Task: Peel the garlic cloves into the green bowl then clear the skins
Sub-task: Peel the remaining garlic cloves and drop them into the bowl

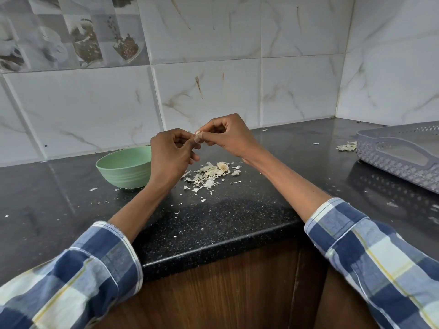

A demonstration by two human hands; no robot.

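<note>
Soft even light, sharp focus, wide-angle edge bending.

1. Single view: head-worn, wide-angle, looking forward and down over a black countertop toward a tiled wall.
2. Close range: both forearms enter from the lower corners; left hand and right hand meet just above frame centre.
3. Counter's front edge crosses the lower middle; wood cabinet front fills the bottom.
4. Wall corner sits upper right; lines bow toward the frame edges.
5. No second view, so no shared area.
</note>
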